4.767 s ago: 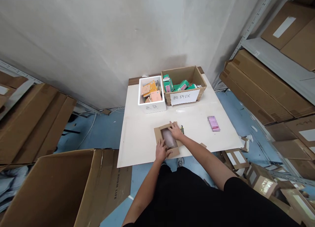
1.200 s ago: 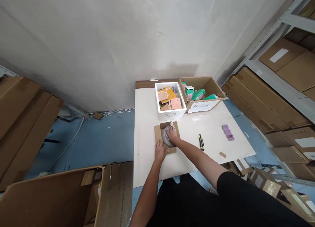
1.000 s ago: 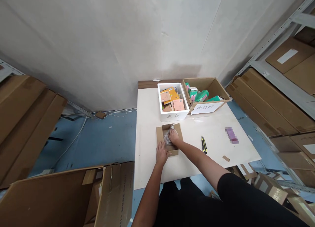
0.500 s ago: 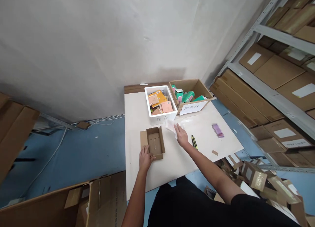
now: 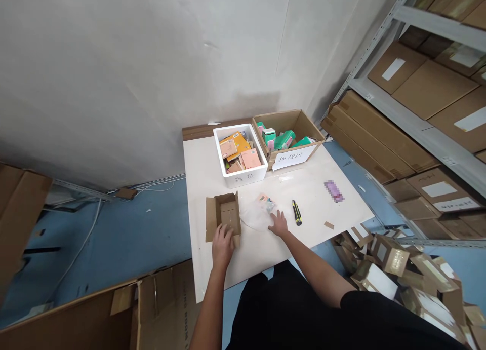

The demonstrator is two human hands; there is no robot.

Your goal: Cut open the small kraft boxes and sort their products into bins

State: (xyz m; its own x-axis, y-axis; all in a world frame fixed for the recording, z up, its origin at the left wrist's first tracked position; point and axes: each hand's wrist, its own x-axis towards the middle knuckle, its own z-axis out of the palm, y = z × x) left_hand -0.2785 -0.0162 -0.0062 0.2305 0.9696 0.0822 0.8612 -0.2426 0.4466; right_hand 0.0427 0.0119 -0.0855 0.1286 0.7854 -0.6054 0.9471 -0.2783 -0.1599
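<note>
A white table [image 5: 315,216] stands against a grey wall [image 5: 152,61]. The hands are apart. The left hand [image 5: 223,246] lies over the near edge of an open carton [image 5: 211,221]; whether it grips cannot be told. The right hand [image 5: 279,224] is spread, fingertips at the edge of a clear plastic wrapper [image 5: 254,217], no firm hold evident. Judged risk: pulled from one edge, the thin wrapper could crumple or drag the printed packet [image 5: 266,200]; a sideways sweep could knock the utility knife [image 5: 296,213] just right of the hand. The wrapper lies between the hands, beside the carton; the packet sits at its far end, whether inside or beneath unclear. Farther out stands a white foam box [image 5: 248,178].
</note>
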